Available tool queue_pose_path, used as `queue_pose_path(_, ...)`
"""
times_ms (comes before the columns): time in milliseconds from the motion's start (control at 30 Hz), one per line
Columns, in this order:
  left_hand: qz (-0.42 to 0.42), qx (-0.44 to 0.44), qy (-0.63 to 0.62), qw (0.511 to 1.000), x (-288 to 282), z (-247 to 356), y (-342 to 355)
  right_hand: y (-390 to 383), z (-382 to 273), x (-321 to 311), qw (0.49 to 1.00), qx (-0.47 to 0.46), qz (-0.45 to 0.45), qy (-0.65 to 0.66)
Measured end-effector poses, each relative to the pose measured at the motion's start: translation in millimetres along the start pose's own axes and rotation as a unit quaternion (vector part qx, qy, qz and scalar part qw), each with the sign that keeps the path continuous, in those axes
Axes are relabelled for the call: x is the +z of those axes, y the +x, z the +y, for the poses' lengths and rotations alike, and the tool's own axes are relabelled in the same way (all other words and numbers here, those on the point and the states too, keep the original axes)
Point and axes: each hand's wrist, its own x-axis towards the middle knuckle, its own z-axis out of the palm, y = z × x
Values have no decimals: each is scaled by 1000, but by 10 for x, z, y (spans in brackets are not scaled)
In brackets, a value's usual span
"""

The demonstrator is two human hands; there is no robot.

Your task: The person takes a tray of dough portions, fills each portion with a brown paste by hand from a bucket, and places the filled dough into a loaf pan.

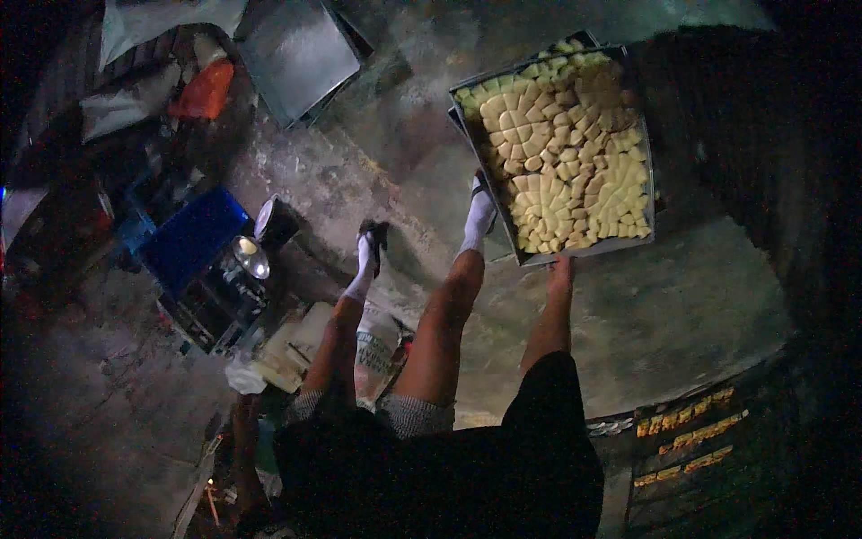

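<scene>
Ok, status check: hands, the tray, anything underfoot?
Right hand grips near edge of metal tray, full of pale yellow pieces. Left hand not visible. Concrete floor ahead; blue crate off left.

The place looked like a small, dimly lit food-making workshop or back-room bakery rather than a home kitchen. A large metal tray (639, 235) was packed edge to edge with pale yellow cut pieces (566, 148) of dough or cake, far more than a household batch. More filled trays sat on a dark rack (691, 431) at the lower right. An empty metal tray (296, 54) lay on the rough, stained concrete floor (682, 314). Around it stood a blue crate (193, 238), a metal pot (251, 258), sacks (130, 103) and an orange bag (206, 90), piled loosely in the gloom.
</scene>
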Motion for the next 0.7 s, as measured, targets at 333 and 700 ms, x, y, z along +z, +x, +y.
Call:
queue_pose_path(333, -50, 44, -74, 995, -736, 479, 810, -354, -193, 187, 999, 18, 10, 46)
queue_pose_path(700, -97, 158, -288, 940, -447, 1507, 2609, -1688, -871, 622, 990, 42, 82, -105)
